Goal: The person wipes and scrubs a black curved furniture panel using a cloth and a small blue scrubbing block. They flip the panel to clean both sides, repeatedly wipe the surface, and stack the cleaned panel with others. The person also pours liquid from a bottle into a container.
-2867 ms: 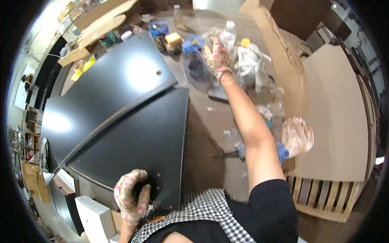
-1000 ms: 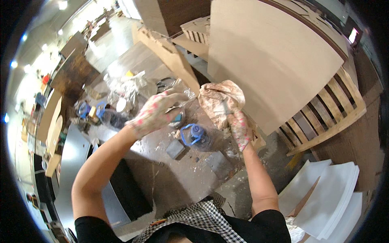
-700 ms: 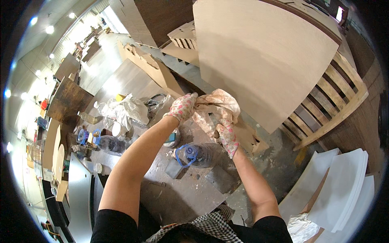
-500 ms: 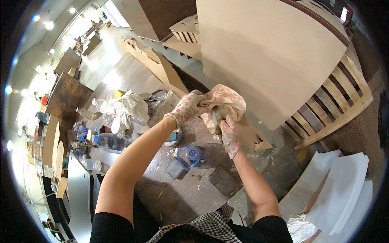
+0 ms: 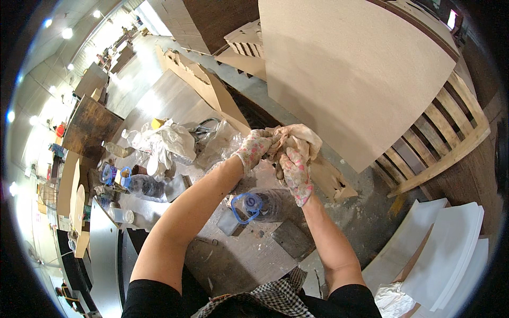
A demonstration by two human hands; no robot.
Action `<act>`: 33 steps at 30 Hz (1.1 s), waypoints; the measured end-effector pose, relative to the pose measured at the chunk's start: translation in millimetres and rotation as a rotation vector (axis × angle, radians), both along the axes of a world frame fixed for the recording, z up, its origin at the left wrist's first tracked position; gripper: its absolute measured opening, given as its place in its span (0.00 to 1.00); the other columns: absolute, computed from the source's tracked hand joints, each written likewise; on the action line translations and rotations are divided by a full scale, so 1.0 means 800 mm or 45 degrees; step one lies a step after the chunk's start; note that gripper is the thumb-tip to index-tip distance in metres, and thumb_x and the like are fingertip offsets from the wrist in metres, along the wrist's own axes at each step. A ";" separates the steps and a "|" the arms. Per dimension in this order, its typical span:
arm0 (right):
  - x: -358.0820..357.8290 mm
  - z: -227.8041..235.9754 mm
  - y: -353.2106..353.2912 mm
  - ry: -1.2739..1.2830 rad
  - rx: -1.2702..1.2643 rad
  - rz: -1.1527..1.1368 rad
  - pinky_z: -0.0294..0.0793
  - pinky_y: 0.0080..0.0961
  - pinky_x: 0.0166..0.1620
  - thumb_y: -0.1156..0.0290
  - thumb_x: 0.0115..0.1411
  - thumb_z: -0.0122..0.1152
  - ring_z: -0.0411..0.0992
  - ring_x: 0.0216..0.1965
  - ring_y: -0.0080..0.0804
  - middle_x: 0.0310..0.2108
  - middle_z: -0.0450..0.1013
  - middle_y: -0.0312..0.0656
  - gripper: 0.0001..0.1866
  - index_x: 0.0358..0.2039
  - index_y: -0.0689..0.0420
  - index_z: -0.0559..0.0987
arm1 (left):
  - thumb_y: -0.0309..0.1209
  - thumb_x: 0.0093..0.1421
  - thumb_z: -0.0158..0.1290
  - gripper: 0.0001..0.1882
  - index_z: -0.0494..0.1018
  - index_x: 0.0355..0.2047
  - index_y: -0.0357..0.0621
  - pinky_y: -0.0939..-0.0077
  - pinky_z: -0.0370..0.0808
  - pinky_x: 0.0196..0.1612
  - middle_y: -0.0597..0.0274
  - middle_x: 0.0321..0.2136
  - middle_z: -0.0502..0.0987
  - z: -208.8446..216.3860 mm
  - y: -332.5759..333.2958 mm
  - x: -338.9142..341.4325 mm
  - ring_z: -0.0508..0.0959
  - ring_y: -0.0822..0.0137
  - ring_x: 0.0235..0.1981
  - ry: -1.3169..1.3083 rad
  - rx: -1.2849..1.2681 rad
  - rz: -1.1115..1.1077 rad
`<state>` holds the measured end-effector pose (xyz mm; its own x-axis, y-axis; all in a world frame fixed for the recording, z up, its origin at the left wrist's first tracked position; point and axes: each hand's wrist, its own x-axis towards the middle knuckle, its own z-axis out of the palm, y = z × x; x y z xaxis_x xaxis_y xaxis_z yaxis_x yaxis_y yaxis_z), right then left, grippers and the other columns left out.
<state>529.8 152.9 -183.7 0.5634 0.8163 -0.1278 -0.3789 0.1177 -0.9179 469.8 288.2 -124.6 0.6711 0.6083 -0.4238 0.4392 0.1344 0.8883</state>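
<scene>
Both hands wore floral-patterned work gloves. Left hand (image 5: 254, 150) and right hand (image 5: 295, 170) were raised together over the floor, each with its fingers clamped on a crumpled, stained beige rag (image 5: 298, 139) bunched between them. The rag sat above and just in front of a clear plastic jug (image 5: 268, 204) with a blue handle, which lay on its side on the dusty concrete floor (image 5: 249, 259). A large tan board (image 5: 350, 74) leaned on a wooden pallet (image 5: 440, 138) behind the hands. Crumpled plastic bags (image 5: 164, 143) lay to the left, well apart.
</scene>
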 end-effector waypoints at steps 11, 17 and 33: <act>-0.012 0.025 -0.059 -0.237 -0.224 -0.021 0.59 0.17 0.18 0.71 0.68 0.50 0.63 0.15 0.17 0.17 0.66 0.28 0.07 0.33 0.56 0.75 | 0.40 0.66 0.52 0.15 0.79 0.40 0.40 0.68 0.77 0.33 0.64 0.29 0.80 -0.048 0.055 0.019 0.80 0.64 0.31 -0.278 -0.085 0.279; 0.009 0.017 -0.090 -0.441 -0.016 -0.129 0.63 0.19 0.21 0.69 0.69 0.51 0.64 0.18 0.17 0.18 0.69 0.30 0.09 0.30 0.56 0.74 | 0.44 0.62 0.56 0.21 0.80 0.40 0.35 0.66 0.76 0.39 0.55 0.28 0.80 -0.011 0.026 0.007 0.79 0.63 0.31 0.369 0.748 -0.231; -0.004 0.006 -0.050 -1.152 -0.469 0.279 0.76 0.39 0.42 0.65 0.59 0.63 0.78 0.37 0.50 0.36 0.80 0.50 0.13 0.39 0.61 0.82 | 0.32 0.62 0.55 0.17 0.77 0.51 0.42 0.72 0.78 0.42 0.53 0.37 0.83 0.177 0.014 -0.187 0.82 0.65 0.37 0.572 1.043 -0.363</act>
